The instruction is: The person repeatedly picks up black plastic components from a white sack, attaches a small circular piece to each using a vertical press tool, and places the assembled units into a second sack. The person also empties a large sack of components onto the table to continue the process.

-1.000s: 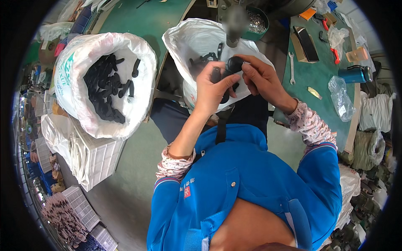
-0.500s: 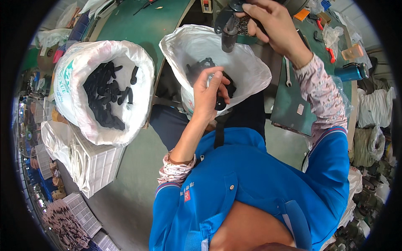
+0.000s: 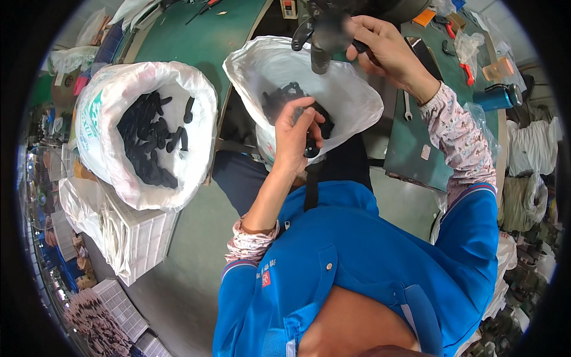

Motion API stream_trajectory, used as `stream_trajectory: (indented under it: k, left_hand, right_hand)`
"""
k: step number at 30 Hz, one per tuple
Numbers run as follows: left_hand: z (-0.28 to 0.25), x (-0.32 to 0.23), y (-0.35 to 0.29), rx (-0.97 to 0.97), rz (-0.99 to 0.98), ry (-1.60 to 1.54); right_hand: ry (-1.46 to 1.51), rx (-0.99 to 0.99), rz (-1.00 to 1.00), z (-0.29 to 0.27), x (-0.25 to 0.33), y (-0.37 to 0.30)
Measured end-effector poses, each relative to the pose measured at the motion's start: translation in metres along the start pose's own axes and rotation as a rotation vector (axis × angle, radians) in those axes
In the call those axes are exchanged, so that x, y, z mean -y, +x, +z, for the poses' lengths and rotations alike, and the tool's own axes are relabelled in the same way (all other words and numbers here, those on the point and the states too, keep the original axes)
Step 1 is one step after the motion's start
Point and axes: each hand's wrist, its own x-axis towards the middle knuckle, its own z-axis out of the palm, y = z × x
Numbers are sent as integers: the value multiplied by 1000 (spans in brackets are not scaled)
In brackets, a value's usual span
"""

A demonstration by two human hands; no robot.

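My left hand (image 3: 292,135) is closed above the near rim of an opened white plastic bag (image 3: 357,116). From its fingers sticks the rounded end of a small black part (image 3: 311,149), the rest hidden by my palm. More black pieces (image 3: 284,98) lie inside this bag. Further right and higher, my right hand (image 3: 383,53) has its fingers bent round a black handle (image 3: 360,46). That handle sits beside a dark device with a cylindrical lower end (image 3: 320,59) hanging over the bag; its upper portion is blurred.
To the left, another white bag (image 3: 202,131) holds many elongated black pieces (image 3: 151,140) and stands by a white crate (image 3: 143,244). The right green bench (image 3: 416,146) carries a wrench (image 3: 408,107), a blue bottle (image 3: 498,97) and red-handled tools (image 3: 467,74). Another green bench (image 3: 223,27) lies behind.
My right hand has come down slightly, from the dark device's top to the handle at its side. The device's black arms have shifted position. My left hand has hardly moved.
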Motion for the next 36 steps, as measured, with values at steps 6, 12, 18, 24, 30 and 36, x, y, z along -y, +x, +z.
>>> stream_trajectory:
  k: [6,12,18,24,30,36]
  left_hand:
    - [1,-6,4,-36,15,-14]
    - [-19,-21,8,2,31,-287]
    - [-33,-48,-9,254,-58,175]
    - [-51,-48,-24,346,48,472]
    - [-26,3,-23,10,31,101]
    - [-50,-23,-9,-243,519,400]
  right_hand:
    - [127,67,-37,-17,-7,12]
    - [145,231,-162,8,-2,-10]
    - [-104,520,140,17,-32,-51]
    - [-85,690,202,14,-56,-61]
    - [144,201,72,61,-102,-75]
    - [-748,-162,-729,53,-89,-52]
